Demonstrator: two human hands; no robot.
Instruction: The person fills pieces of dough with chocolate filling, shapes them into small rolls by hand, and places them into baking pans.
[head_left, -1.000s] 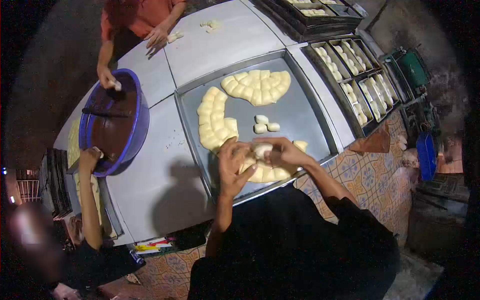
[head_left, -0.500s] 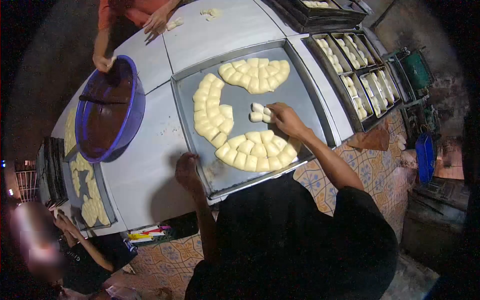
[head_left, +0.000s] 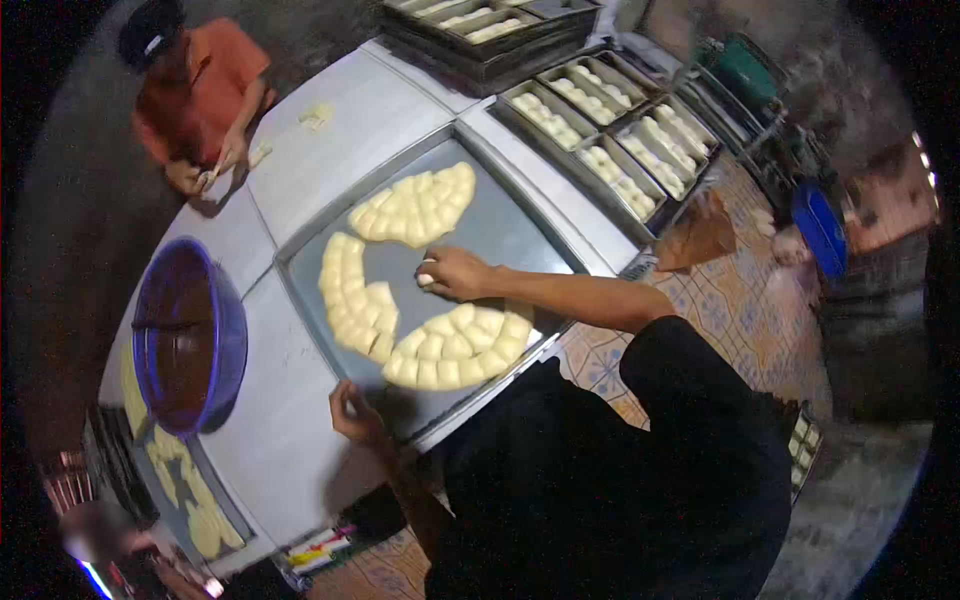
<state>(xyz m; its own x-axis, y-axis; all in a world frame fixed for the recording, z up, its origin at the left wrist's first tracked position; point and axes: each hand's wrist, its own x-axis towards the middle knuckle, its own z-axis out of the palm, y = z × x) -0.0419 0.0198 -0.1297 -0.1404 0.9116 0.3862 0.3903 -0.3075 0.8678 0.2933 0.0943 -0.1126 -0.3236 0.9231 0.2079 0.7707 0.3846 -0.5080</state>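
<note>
My right hand (head_left: 458, 275) is closed over small white dough pieces (head_left: 426, 281) on the bare middle of a large metal tray (head_left: 505, 235). Most of these pieces are hidden under my fingers. Around the hand lie three groups of packed dough pieces: a fan-shaped one (head_left: 415, 205) at the far side, a curved strip (head_left: 347, 290) on the left, and another fan (head_left: 460, 350) on the near side. My left hand (head_left: 354, 412) is beside the tray's near left rim with its fingers curled in, and I see nothing in it.
A purple tub (head_left: 232, 335) with a brown inside stands left of the tray. Loaf tins (head_left: 610, 135) holding dough are at the far right. A person in an orange shirt (head_left: 215, 85) works across the table. Another tray of dough (head_left: 200, 500) lies lower left, near another person.
My view has shifted, so the tray appears further left and lower. My right hand has gone from touching the small dough pieces' edge to covering them. The person opposite has drawn both hands together.
</note>
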